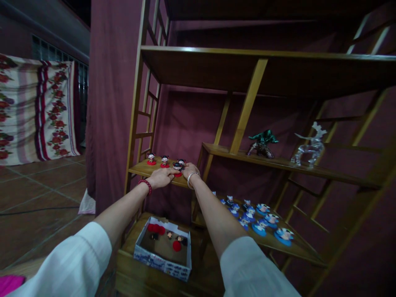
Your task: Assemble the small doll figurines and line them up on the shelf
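Observation:
Both my hands meet at a small wooden shelf (139, 168) on the left of the rack. Between them is a black-haired doll figurine (177, 166) on a red round base. My left hand (161, 177), a red bead bracelet at its wrist, grips it from the left with its fingertips at the base. From the right, the fingers of my right hand (190, 170) close on the same figurine, partly hidden. A similar figurine (181, 161) shows just behind it. Two more, a left figurine (151, 158) and a middle figurine (164, 161), stand upright on the shelf.
Below, an open cardboard box (162, 268) contains more figurines and red bases. Several blue-based figurines (249, 214) fill a lower right shelf. Higher up stand a green and bronze statuette (262, 143) and a clear deer figure (311, 146). A purple curtain (113, 103) hangs left.

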